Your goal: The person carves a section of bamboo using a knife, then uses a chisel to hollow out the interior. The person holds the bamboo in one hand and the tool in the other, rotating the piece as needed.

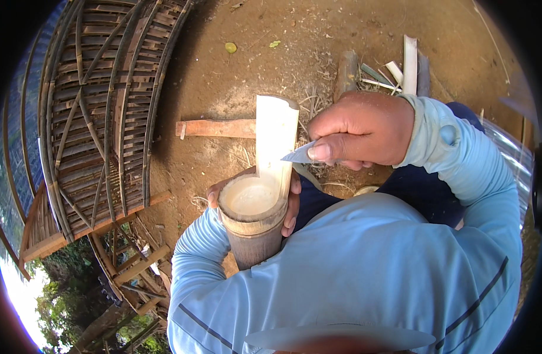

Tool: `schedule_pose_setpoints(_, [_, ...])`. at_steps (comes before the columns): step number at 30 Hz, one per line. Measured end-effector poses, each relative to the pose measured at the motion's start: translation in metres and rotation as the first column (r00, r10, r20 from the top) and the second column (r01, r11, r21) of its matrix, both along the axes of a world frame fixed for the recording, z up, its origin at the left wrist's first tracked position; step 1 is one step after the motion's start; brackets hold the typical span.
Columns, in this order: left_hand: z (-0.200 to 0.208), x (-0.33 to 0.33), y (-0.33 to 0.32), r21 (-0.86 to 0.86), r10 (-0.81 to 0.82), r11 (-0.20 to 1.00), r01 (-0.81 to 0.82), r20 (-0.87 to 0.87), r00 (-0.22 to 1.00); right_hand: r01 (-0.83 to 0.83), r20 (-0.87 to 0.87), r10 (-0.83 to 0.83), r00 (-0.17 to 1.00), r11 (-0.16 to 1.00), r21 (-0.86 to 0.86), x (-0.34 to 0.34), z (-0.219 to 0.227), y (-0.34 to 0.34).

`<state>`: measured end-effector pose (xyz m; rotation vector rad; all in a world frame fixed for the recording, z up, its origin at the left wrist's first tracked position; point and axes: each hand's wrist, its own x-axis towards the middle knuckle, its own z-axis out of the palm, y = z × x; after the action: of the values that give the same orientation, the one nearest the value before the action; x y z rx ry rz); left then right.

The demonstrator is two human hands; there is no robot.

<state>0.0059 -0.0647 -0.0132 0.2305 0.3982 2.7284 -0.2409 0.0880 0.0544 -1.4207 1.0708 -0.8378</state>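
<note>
Bracing the tube (pixel 256 251) close to the shirt (pixel 353 271), the left hand (pixel 291 212) grasps it below the rim (pixel 254 226). A tall strip (pixel 276 130) rises from the rim's far side. The right hand (pixel 365 127) clenches a knife (pixel 299 154) pointing left across the strip's right edge. Beyond, a wooden bar (pixel 218 128) lies left of the strip. Open ground (pixel 253 56) extends ahead, bounded left by a slatted frame (pixel 98 118), right by cut pieces (pixel 410 65).

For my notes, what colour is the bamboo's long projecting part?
The projecting part is pale cream (head view).
</note>
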Motion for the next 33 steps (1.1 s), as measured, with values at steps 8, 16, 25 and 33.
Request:
schedule_pose_setpoints(8, [0.006,0.0,0.007,-0.031,0.031,0.999,-0.032,-0.013,0.999,0.058,0.029,-0.06,0.998,0.997,0.059,-0.001,0.004,0.009])
schedule_pose_setpoints(16, [0.009,0.001,0.013,-0.041,0.036,0.998,-0.037,-0.031,0.999,0.406,0.165,-0.398,0.903,0.914,-0.02,-0.004,-0.007,0.016])
schedule_pose_setpoints(25, [0.007,0.0,0.018,-0.072,0.034,0.997,-0.036,-0.02,0.999,0.353,0.082,-0.353,0.932,0.935,0.007,-0.016,0.012,0.036])
schedule_pose_setpoints(33, [0.006,-0.002,0.024,-0.102,0.033,0.994,-0.033,-0.009,0.999,0.08,0.072,-0.084,0.994,0.995,0.056,0.014,0.008,0.035])
